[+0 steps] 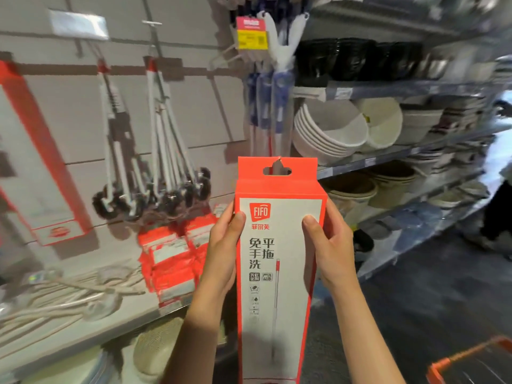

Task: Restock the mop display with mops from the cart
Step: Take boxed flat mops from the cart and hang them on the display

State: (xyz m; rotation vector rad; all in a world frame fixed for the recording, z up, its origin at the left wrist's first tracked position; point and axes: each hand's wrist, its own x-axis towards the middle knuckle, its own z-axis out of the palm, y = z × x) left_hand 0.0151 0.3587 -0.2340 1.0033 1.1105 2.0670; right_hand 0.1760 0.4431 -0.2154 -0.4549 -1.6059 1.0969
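From the head camera, both hands hold a tall red-and-white mop box (277,273) upright at centre. The left hand (223,253) wraps its left edge, thumb on the front; the right hand (331,245) curls round the right edge. Behind it, hanging mops (163,139) crowd the wall panel (69,112). The cart (471,361) corner sits at lower right.

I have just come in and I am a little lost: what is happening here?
A person holds a tall red and white boxed mop upright with both hands, left hand and right hand gripping its sides. Its hang tab is not on any hook yet. Other mops hang on the wall display ahead.
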